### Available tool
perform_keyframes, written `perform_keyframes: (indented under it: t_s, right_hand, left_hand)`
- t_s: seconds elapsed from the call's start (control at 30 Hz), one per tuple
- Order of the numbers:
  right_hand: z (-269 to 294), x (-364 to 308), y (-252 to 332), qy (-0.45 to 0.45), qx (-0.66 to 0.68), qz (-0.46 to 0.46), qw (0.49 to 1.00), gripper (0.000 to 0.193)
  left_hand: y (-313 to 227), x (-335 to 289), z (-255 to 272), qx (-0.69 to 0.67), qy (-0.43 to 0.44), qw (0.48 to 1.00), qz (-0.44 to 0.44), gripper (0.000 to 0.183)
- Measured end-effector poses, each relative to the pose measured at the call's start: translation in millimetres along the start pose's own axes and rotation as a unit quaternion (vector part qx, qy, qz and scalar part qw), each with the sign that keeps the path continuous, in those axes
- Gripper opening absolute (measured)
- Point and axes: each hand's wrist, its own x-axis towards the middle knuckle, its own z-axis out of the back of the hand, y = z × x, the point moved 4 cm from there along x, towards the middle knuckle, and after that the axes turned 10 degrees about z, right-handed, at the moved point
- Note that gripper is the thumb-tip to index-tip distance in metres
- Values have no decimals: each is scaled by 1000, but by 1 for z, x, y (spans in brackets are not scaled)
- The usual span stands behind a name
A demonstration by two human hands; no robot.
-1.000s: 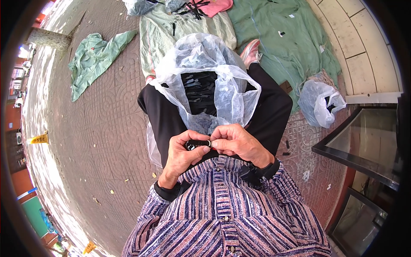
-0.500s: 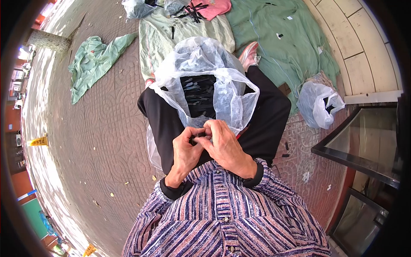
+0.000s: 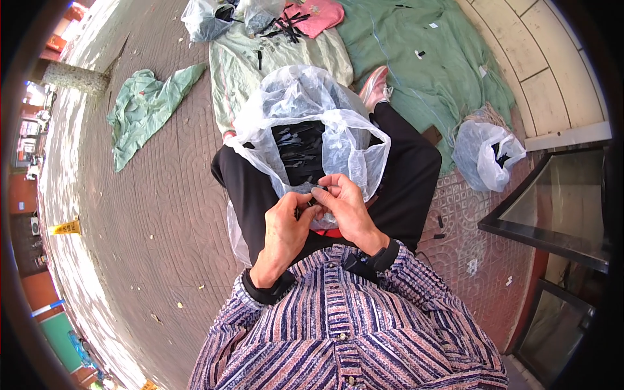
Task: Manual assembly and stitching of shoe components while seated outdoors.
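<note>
My left hand (image 3: 283,233) and my right hand (image 3: 347,209) meet just in front of my lap, fingers pinched together on a small black piece (image 3: 310,203). Most of that piece is covered by my fingers, so its exact kind does not show. Right beyond my fingertips, between my legs, stands a translucent white plastic bag (image 3: 351,142) with its mouth wide. Inside it lie many thin black strips (image 3: 300,153), some with grey ends.
A green cloth (image 3: 416,81) and a pale sheet (image 3: 234,81) cover the ground ahead. Black strips (image 3: 294,26) lie by a pink cloth (image 3: 322,17). Another plastic bag (image 3: 478,159) sits at right, near a dark-framed glass panel (image 3: 552,201). A crumpled green cloth (image 3: 149,107) lies left.
My right hand has shifted slightly right and up, its fingertips now nearer the bag's mouth. A little more of the small black piece shows between my fingers.
</note>
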Motion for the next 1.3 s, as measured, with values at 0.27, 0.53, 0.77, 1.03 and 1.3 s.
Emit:
perform_keyframes:
  t_s: [0.27, 0.53, 0.77, 1.03, 1.3]
  right_hand:
    - [-2, 0, 5, -51, -22, 24, 998, 30]
    - [-2, -3, 11, -34, -56, 30, 997, 30]
    - [2, -5, 2, -61, 72, -16, 995, 34]
    - [0, -11, 5, -109, 161, -131, 972, 39]
    - [-1, -12, 5, -122, 178, -160, 963, 43]
  left_hand:
    - [25, 4, -8, -271, 70, 946, 161, 11]
    - [34, 4, -5, -394, 199, 856, 270, 15]
    - [24, -4, -8, -371, 118, 875, 288, 12]
    - [29, -8, -6, -408, 122, 856, 292, 9]
    - [32, -10, -6, -422, 125, 849, 292, 8]
